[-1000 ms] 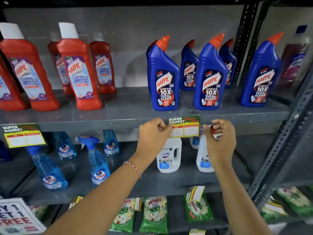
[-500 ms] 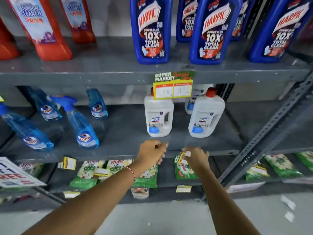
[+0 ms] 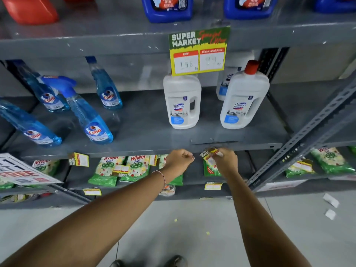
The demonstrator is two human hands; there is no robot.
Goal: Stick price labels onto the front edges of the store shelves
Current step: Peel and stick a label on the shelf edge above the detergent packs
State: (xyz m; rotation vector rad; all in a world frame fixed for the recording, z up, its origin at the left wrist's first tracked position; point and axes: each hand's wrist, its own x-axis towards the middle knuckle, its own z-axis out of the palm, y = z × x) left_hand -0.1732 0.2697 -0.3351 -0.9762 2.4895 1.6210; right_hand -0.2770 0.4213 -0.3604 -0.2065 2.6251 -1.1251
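Right hand (image 3: 226,160) pinches a price label (image 3: 209,152) at the shelf edge (image 3: 134,152) below Domex bottles (image 3: 182,102); left hand (image 3: 178,160) fisted

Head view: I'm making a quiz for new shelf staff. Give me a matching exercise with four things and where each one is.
Things:
1. Big label
2. Small label
3. Domex bottles
4. Wheel packets

Places:
A. Standing on the middle shelf
B. In the right hand
C. Stuck to the upper shelf's front edge
D. On the shelf under the middle one

Pairs: 1-C, 2-B, 3-A, 4-D
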